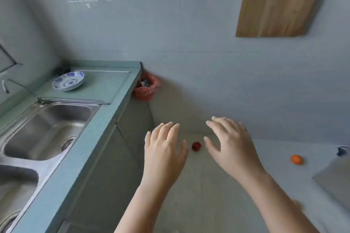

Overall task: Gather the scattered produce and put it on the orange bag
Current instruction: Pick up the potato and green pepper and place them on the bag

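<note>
A small dark red fruit (196,146) lies on the grey tiled floor between my two hands. My left hand (164,151) is stretched out just left of it, fingers apart, holding nothing. My right hand (230,143) hovers just right of it, fingers spread and empty. An orange fruit (296,159) lies on the floor farther right. An orange bag does not show in this view.
A teal counter (79,153) with a steel double sink (47,128) runs along the left; blue-patterned plates (68,81) sit on it. A bin lined with a red bag (146,87) stands in the corner. A wooden board (282,2) hangs on the wall.
</note>
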A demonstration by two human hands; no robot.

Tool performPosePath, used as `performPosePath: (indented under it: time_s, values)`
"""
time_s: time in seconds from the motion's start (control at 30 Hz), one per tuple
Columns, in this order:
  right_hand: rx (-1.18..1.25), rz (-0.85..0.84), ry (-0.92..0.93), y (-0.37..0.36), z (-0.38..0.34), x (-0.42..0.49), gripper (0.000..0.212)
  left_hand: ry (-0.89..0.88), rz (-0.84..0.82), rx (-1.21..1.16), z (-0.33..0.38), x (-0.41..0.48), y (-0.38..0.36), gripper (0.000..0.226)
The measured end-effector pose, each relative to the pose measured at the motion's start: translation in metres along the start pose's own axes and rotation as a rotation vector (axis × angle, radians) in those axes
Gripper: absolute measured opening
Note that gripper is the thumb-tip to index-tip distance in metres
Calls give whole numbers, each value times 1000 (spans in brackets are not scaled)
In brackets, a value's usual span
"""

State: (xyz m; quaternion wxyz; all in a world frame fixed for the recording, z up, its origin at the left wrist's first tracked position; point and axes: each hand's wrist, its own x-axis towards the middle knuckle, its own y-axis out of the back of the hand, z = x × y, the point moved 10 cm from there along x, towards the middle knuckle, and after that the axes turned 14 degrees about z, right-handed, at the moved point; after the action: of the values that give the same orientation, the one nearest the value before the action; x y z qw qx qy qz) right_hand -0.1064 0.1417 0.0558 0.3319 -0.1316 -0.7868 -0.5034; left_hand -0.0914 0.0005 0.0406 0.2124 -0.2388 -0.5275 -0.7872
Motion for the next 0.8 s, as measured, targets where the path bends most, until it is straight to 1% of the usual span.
performPosePath:
  time_s: [0.1, 0.27, 0.37, 0.53, 0.63, 0.8]
  values:
    - [-94, 59, -26, -8, 19, 21, 42, -39, -13, -74, 5, 28, -29, 46]
    - [-152, 70, -111, -24, 51, 53, 39, -114, -4, -193, 9, 76, -74, 44]
    - [-201, 86, -171, -24, 75, 62, 40, -155, -20, -227, 19, 97, -100, 44]
    - [-297, 99, -282, -7, 124, 55, 40, -257, -86, -337, 72, 105, -139, 43]
    - [-345, 87, -363, 7, 161, 46, 42, -336, -131, -395, 114, 106, -161, 43]
    - [-391, 115, -459, 36, 232, 27, 43, -430, -183, -447, 191, 101, -202, 44]
